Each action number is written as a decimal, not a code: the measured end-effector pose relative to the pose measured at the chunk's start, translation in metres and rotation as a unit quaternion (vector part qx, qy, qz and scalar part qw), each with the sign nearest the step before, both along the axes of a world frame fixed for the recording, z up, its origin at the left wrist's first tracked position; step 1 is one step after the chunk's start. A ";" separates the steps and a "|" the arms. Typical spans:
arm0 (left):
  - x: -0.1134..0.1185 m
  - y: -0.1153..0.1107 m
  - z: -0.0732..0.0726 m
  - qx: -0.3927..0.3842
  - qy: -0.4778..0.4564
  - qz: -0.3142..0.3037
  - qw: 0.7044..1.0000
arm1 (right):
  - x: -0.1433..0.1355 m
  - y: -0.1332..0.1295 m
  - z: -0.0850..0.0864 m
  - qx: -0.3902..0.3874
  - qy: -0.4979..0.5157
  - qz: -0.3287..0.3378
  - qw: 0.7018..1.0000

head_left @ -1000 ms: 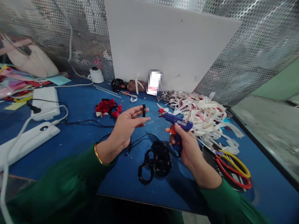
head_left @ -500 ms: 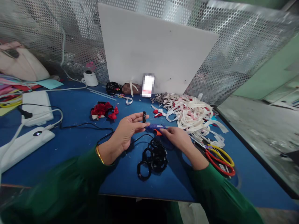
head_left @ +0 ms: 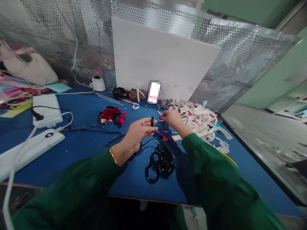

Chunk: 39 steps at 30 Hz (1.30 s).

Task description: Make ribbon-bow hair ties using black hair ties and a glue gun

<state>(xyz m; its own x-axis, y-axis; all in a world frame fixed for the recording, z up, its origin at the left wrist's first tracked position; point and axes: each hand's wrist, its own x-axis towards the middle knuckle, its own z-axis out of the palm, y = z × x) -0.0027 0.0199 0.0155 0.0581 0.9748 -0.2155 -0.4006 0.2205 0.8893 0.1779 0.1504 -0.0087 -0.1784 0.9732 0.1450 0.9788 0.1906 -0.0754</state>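
My left hand (head_left: 137, 132) holds a small black band (head_left: 152, 122) upright between its fingers. My right hand (head_left: 171, 117) reaches forward beside the pile of white and red ribbons (head_left: 198, 119), its fingertips pinched at a small red and white ribbon bow (head_left: 161, 116), mostly hidden by them. Below the hands, a blue glue gun (head_left: 169, 137) with an orange trigger lies on the table. Nearer the front edge is a heap of black hair bands (head_left: 163, 161).
The blue table (head_left: 83, 143) carries red fabric pieces (head_left: 111, 115), a white power strip (head_left: 28, 153) with cables, and a white cup (head_left: 98, 83). A lit phone (head_left: 153, 92) leans against the white board (head_left: 158, 57). Yellow scissor handles (head_left: 230, 158) show beside my right sleeve.
My right hand has let go of the glue gun and moved forward to the small bow by the ribbon pile. My left hand still holds the black band. The view has shifted slightly.
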 end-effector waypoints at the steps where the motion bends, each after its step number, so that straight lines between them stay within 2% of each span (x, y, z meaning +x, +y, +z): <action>1: 0.000 0.000 0.000 -0.003 0.000 0.001 1.000 | -0.006 0.007 -0.003 -0.005 -0.008 -0.006 1.000; 6: 0.001 0.001 -0.001 -0.015 -0.002 0.002 1.000 | -0.020 0.025 -0.017 -0.009 0.006 -0.032 0.999; 11: 0.001 0.003 -0.003 -0.014 -0.010 0.006 1.000 | -0.017 0.022 -0.020 0.025 0.133 -0.031 0.990; 13: 0.001 0.003 -0.003 -0.014 -0.013 0.010 1.000 | -0.013 0.016 -0.017 0.050 0.215 -0.023 0.975; 16: 0.000 0.003 -0.002 -0.006 -0.014 0.019 1.000 | -0.004 -0.002 -0.009 0.070 0.353 -0.008 0.933; 19: 0.000 0.002 -0.002 0.007 -0.007 0.031 0.999 | 0.004 -0.032 -0.003 0.059 0.470 0.000 0.880; 20: 0.000 0.002 -0.003 0.011 -0.004 0.032 0.999 | 0.006 -0.043 -0.001 0.044 0.521 0.005 0.853; 22: 0.001 0.001 -0.003 0.018 0.001 0.030 0.999 | 0.006 -0.065 0.001 -0.048 0.716 0.012 0.696; 23: 0.002 0.000 -0.004 0.021 0.002 0.028 0.999 | 0.005 -0.074 0.002 -0.081 0.757 0.013 0.648; 24: 0.003 0.000 -0.004 0.023 0.002 0.026 0.999 | 0.003 -0.083 0.002 -0.098 0.779 0.017 0.619; 25: 0.004 0.000 -0.004 0.024 0.000 0.022 0.999 | 0.001 -0.090 0.002 -0.103 0.788 0.024 0.606; 31: 0.008 -0.002 -0.009 0.038 0.010 0.011 0.999 | -0.014 -0.110 0.002 -0.065 0.770 0.033 0.634; 36: 0.009 -0.003 -0.013 0.039 0.032 0.021 0.999 | -0.017 -0.116 0.004 -0.101 0.786 0.029 0.609; 39: 0.009 -0.003 -0.012 0.047 0.031 0.026 0.998 | -0.018 -0.118 0.004 -0.111 0.786 0.021 0.608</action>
<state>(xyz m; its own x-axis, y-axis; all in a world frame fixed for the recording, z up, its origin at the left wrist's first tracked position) 0.0064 0.0164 0.0035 -0.0034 0.9921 -0.1255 -0.3520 0.1163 0.9288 0.1596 0.0326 -0.0049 -0.0148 0.9993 0.0352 -0.3409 0.0281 -0.9397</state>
